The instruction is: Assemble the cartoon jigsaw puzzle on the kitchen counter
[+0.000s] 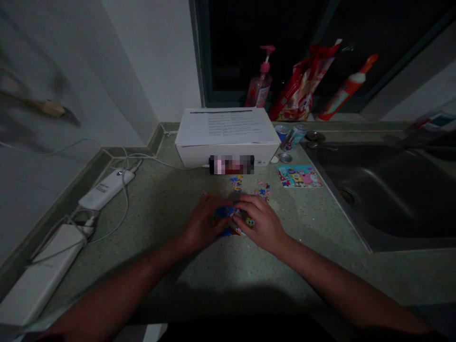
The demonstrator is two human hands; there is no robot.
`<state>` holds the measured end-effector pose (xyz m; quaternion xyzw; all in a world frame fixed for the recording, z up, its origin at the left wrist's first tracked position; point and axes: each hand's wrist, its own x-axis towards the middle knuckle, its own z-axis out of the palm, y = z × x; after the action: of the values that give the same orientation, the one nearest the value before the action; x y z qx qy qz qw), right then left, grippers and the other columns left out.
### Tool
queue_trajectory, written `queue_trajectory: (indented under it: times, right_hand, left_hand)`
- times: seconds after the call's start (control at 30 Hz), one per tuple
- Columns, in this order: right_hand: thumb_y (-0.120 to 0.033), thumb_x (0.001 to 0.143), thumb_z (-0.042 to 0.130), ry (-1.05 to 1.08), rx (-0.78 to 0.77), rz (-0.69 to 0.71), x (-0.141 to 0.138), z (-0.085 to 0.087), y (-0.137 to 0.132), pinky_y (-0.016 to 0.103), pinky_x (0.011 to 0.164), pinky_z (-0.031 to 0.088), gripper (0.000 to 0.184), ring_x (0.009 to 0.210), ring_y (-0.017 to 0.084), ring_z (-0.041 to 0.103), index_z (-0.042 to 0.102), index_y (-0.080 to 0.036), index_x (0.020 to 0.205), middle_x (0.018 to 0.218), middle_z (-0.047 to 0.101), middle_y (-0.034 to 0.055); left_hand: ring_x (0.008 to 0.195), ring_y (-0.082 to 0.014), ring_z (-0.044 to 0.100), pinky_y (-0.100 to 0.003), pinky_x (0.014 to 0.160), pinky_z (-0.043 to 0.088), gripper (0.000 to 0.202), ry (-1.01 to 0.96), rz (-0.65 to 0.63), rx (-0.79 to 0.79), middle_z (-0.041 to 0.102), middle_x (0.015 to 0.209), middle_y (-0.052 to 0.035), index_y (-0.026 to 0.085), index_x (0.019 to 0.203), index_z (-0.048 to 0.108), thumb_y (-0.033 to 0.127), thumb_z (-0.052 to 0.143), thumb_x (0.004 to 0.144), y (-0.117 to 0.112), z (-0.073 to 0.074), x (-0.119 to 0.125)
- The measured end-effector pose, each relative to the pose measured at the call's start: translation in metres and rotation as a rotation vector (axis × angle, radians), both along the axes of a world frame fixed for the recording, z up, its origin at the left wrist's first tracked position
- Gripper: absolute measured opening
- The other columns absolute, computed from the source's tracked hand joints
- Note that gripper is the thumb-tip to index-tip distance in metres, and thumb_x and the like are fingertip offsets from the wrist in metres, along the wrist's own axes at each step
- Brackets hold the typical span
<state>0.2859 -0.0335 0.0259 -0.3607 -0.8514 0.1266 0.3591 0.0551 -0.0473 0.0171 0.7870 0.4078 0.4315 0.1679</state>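
Note:
A partly joined cartoon jigsaw puzzle point(233, 232) lies on the counter under both my hands, which cover much of it. My left hand point(204, 222) curls around its left side, thumb and fingertips on the pieces. From the right, my right hand point(262, 221) bends over it, with thumb and forefinger close together near a small pinkish puzzle piece point(232, 214). The fingertips of both hands nearly meet there, and the exact grip is dim. Beyond the hands are loose puzzle pieces point(236, 182) and another small heap of pieces point(262, 191).
A phone point(231, 165), its screen blurred, leans against a white box point(228, 151). To its right lies a cartoon picture card point(299, 176), beside the sink point(370, 244). Cans point(295, 138) stand behind. White power strips point(107, 189) and cables lie at left.

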Motion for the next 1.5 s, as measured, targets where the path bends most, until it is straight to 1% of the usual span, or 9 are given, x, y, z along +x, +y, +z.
queue_trajectory:
  times: [0.17,0.37,0.53,0.67,0.8,0.97,1.1,1.27,1.5]
  right_hand:
    - [-0.024,0.101,0.069,0.021,-0.008,0.002,-0.001,0.001,0.000,0.050,0.099,0.062,0.020,0.114,0.031,0.073,0.075,-0.023,0.120,0.120,0.076,0.0129]
    - [-0.023,0.099,0.071,0.025,0.016,0.000,-0.001,0.000,0.001,0.049,0.098,0.062,0.019,0.113,0.030,0.073,0.074,-0.024,0.117,0.119,0.076,0.0113]
    - [-0.023,0.099,0.071,0.036,0.027,-0.001,0.001,-0.002,0.004,0.048,0.096,0.063,0.017,0.113,0.030,0.073,0.073,-0.024,0.117,0.119,0.076,0.0111]
    - [-0.025,0.100,0.073,0.050,-0.007,-0.028,0.011,-0.004,0.015,0.050,0.101,0.062,0.017,0.118,0.030,0.072,0.073,-0.025,0.117,0.124,0.075,0.0114]
    - [-0.029,0.101,0.074,0.067,-0.020,-0.071,0.027,-0.008,0.032,0.056,0.108,0.059,0.016,0.122,0.031,0.072,0.074,-0.027,0.116,0.126,0.075,0.0108]
    - [-0.029,0.099,0.074,-0.035,-0.077,-0.065,0.038,-0.013,0.042,0.059,0.110,0.058,0.014,0.130,0.034,0.069,0.077,-0.025,0.113,0.133,0.074,0.0144]
    - [-0.024,0.098,0.074,-0.119,-0.103,-0.033,0.037,-0.015,0.040,0.060,0.114,0.056,0.014,0.132,0.035,0.069,0.076,-0.023,0.112,0.135,0.073,0.0161]
    - [-0.024,0.097,0.076,-0.212,-0.121,-0.035,0.037,-0.013,0.036,0.062,0.115,0.055,0.013,0.135,0.036,0.067,0.076,-0.024,0.110,0.139,0.071,0.0164]
    - [-0.022,0.094,0.080,-0.282,-0.115,-0.028,0.039,-0.010,0.033,0.062,0.117,0.054,0.016,0.137,0.036,0.066,0.077,-0.024,0.110,0.140,0.071,0.0162]
  left_hand:
    - [0.108,-0.0310,0.078,-0.064,0.107,0.060,0.026,0.002,-0.009,0.001,0.082,0.114,-0.0077,0.032,0.128,0.071,0.036,0.072,0.102,0.000,-0.002,0.000]
    - [0.109,-0.0307,0.077,-0.063,0.108,0.057,0.026,0.007,-0.026,-0.025,0.082,0.114,-0.0074,0.030,0.126,0.070,0.032,0.073,0.100,0.001,-0.003,0.000]
    - [0.111,-0.0321,0.076,-0.063,0.108,0.057,0.032,0.002,-0.011,-0.051,0.080,0.117,-0.0085,0.030,0.129,0.070,0.037,0.075,0.098,0.001,-0.002,0.000]
    - [0.113,-0.0323,0.074,-0.057,0.100,0.061,0.034,-0.017,0.042,-0.033,0.078,0.121,-0.0092,0.031,0.132,0.069,0.035,0.072,0.099,0.001,0.002,-0.007]
    - [0.115,-0.0308,0.074,-0.055,0.101,0.062,0.029,0.002,0.134,-0.041,0.077,0.123,-0.0077,0.030,0.130,0.068,0.034,0.069,0.101,0.005,0.001,-0.018]
    - [0.119,-0.0301,0.072,-0.054,0.104,0.061,0.027,0.033,0.168,-0.098,0.076,0.126,-0.0091,0.029,0.130,0.067,0.036,0.065,0.104,0.007,-0.001,-0.024]
    - [0.118,-0.0306,0.072,-0.056,0.103,0.061,0.026,0.023,0.151,-0.091,0.075,0.125,-0.0098,0.031,0.131,0.066,0.034,0.064,0.105,0.006,-0.001,-0.023]
    - [0.119,-0.0321,0.073,-0.060,0.105,0.061,0.027,0.016,0.148,-0.090,0.075,0.124,-0.0099,0.034,0.131,0.066,0.033,0.064,0.104,0.006,-0.004,-0.023]
    - [0.118,-0.0307,0.073,-0.059,0.104,0.061,0.026,0.021,0.150,-0.095,0.076,0.124,-0.0081,0.033,0.129,0.067,0.033,0.065,0.103,0.007,-0.004,-0.024]
